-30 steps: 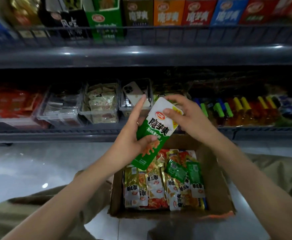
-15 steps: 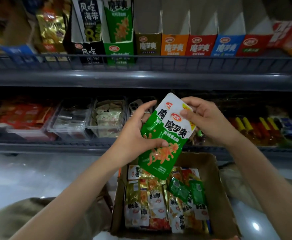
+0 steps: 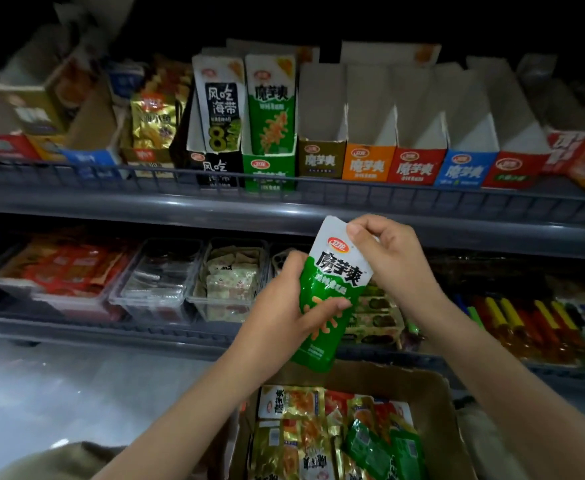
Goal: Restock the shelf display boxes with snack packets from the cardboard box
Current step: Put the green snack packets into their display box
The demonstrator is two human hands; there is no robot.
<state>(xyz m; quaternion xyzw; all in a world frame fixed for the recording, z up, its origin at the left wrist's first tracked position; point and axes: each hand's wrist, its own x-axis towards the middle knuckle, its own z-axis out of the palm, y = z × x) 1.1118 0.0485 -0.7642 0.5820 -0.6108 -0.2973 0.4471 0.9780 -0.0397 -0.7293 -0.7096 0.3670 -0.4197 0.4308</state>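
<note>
The left hand (image 3: 280, 306) grips the packet (image 3: 336, 271) low, the right hand (image 3: 391, 258) pinches its top, and it stands nearly upright, below and right of the green box (image 3: 268, 168).

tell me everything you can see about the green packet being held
The green packet is a glossy flat pouch, white at the top with a red oval logo and dark characters, green below with orange artwork. Nearly upright, above the cardboard box. The left hand grips its middle, thumb across the front; the right hand pinches its top right corner.
</note>
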